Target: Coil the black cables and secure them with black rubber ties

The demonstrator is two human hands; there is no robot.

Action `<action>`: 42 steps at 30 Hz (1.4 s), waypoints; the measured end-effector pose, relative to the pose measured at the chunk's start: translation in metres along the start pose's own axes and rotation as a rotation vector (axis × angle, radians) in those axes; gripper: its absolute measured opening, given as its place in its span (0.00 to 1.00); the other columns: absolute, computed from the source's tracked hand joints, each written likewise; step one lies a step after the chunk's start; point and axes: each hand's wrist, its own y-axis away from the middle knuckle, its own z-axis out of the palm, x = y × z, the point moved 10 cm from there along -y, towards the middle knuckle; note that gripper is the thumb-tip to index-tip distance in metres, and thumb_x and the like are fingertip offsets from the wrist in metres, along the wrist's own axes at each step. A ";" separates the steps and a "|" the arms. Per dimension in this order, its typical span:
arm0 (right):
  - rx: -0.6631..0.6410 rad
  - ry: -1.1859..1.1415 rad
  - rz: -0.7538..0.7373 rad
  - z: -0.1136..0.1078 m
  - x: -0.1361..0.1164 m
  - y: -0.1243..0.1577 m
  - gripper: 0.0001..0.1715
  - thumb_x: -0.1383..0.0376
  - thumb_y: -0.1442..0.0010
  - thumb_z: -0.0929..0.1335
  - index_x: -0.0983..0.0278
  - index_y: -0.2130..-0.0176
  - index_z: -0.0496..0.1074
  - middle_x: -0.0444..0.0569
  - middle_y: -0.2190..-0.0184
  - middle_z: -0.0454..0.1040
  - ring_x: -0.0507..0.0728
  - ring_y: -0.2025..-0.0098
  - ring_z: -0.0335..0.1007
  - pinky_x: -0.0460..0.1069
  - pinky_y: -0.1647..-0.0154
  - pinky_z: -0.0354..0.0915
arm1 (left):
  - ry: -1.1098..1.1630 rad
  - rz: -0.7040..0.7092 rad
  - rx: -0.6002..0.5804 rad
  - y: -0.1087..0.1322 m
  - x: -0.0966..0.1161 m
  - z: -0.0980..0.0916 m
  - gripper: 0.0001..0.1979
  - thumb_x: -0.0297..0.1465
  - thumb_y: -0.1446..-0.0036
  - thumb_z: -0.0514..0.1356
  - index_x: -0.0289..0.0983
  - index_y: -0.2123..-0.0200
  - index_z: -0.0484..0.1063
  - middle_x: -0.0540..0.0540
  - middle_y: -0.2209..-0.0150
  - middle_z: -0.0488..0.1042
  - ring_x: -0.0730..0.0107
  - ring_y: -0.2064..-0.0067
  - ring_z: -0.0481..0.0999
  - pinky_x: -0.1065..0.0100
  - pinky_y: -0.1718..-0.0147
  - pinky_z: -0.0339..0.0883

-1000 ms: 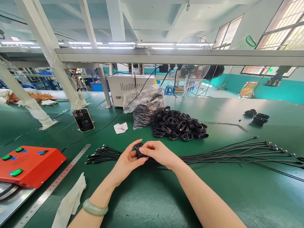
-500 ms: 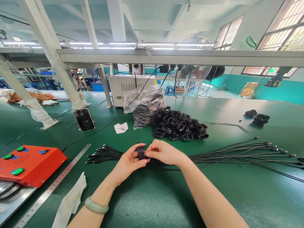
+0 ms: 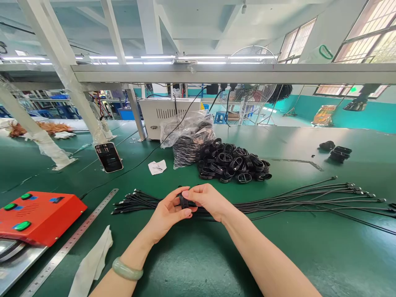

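Blk coil (image 3: 183,201) in L hand (image 3: 168,213), R hand (image 3: 208,200) touching it, coil pile (image 3: 233,161) behind

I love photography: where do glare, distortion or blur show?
Head view: pale glare on the green table, back right; head view: bright, pale windows; head view: forearms seemingly stretched by the lens; head view: held black coil, little blur.

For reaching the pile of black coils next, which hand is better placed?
Probably the right hand: the pile of black coils lies ahead and to its right, nearer it than the left hand, which cradles the held coil.
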 end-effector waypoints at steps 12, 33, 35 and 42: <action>-0.116 0.041 0.019 0.003 0.000 0.001 0.23 0.51 0.59 0.76 0.64 0.81 0.68 0.40 0.84 0.65 0.51 0.77 0.63 0.47 0.73 0.58 | -0.001 -0.021 -0.057 0.002 0.002 0.002 0.33 0.28 0.52 0.70 0.44 0.43 0.66 0.41 0.51 0.78 0.50 0.54 0.80 0.52 0.53 0.71; 0.082 0.366 -0.251 -0.014 -0.034 0.004 0.14 0.53 0.46 0.71 0.60 0.64 0.76 0.45 0.68 0.71 0.52 0.70 0.63 0.48 0.69 0.62 | 0.035 -0.054 -0.032 0.002 -0.001 -0.001 0.34 0.27 0.53 0.70 0.42 0.43 0.64 0.41 0.58 0.81 0.50 0.53 0.79 0.52 0.51 0.67; 0.064 0.316 -0.221 -0.008 -0.026 0.002 0.14 0.53 0.46 0.71 0.62 0.67 0.76 0.46 0.67 0.72 0.53 0.70 0.66 0.49 0.70 0.64 | 0.046 -0.060 -0.024 0.002 -0.002 -0.001 0.32 0.28 0.52 0.70 0.42 0.45 0.65 0.41 0.57 0.81 0.50 0.53 0.80 0.54 0.51 0.68; 0.047 0.393 -0.241 -0.007 -0.023 0.002 0.12 0.61 0.37 0.64 0.62 0.64 0.76 0.49 0.61 0.72 0.56 0.63 0.72 0.50 0.63 0.67 | 0.080 -0.094 -0.045 0.006 0.001 0.006 0.19 0.31 0.42 0.63 0.40 0.47 0.65 0.41 0.53 0.79 0.55 0.53 0.80 0.60 0.56 0.71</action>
